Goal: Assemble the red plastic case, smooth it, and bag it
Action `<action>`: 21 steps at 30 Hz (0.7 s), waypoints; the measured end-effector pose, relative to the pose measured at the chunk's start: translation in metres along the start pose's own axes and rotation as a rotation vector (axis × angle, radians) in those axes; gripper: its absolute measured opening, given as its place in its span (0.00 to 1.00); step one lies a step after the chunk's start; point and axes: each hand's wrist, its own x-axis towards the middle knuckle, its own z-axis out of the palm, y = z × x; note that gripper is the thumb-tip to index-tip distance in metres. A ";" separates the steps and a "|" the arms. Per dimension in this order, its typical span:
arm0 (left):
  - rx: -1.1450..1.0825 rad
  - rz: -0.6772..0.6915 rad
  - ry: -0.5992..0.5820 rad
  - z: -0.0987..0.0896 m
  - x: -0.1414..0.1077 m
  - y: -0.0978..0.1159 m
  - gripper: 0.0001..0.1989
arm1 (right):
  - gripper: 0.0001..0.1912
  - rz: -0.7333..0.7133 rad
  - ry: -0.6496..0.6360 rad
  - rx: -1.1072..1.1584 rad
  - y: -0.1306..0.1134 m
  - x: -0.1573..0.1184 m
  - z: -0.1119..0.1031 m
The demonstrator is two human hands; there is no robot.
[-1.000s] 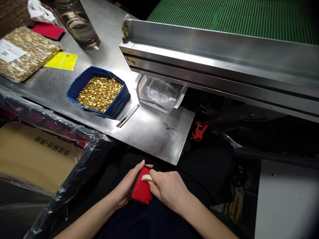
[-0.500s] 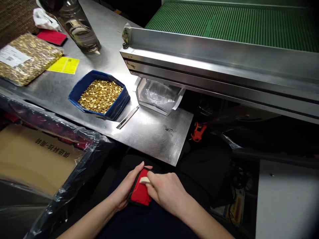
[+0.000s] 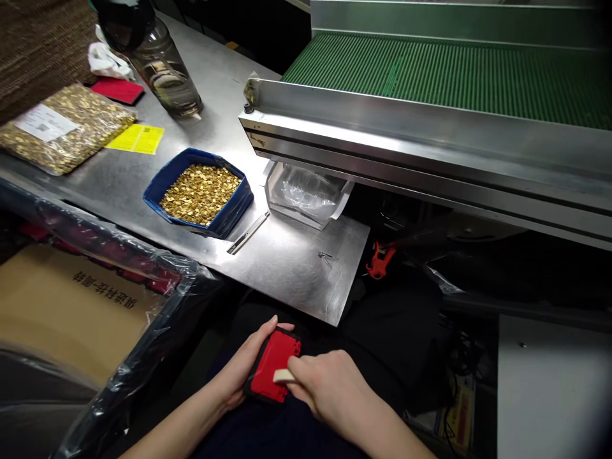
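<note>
A red piece with a black rim point(image 3: 273, 364) lies in my left hand point(image 3: 241, 370), whose fingers wrap round its left side and far edge. Pinched between thumb and fingers of my right hand point(image 3: 325, 389) is a small cream-coloured tool point(image 3: 284, 376). Its tip rests on or just over the lower right part of the red face. Both hands are above my lap, in front of the metal table's corner.
On the metal table point(image 3: 306, 287) are a blue bin point(image 3: 229, 220) of small gold parts, a knife point(image 3: 248, 233), a white tray point(image 3: 299, 217), a bag of gold parts point(image 3: 67, 127) and a bottle point(image 3: 169, 76). A green conveyor point(image 3: 430, 76) stands behind. A lined box point(image 3: 191, 280) is at left.
My right hand has moved down and slightly right with the cream tool, uncovering more of the red face. The view has shifted, so the table's things appear lower.
</note>
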 end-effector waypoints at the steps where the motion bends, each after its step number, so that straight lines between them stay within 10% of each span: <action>1: -0.024 -0.007 0.009 0.000 0.000 -0.001 0.27 | 0.09 -0.014 0.022 -0.013 -0.001 0.005 -0.003; 9: -0.199 0.096 0.002 -0.004 -0.015 -0.003 0.28 | 0.23 0.280 0.337 0.035 0.030 0.084 -0.058; 17: -0.266 0.116 -0.216 -0.032 -0.025 -0.010 0.38 | 0.22 0.616 0.369 -0.300 0.168 0.016 -0.072; 21: -0.282 0.124 -0.258 -0.030 -0.019 -0.008 0.40 | 0.27 0.534 0.246 -0.455 0.230 0.016 -0.072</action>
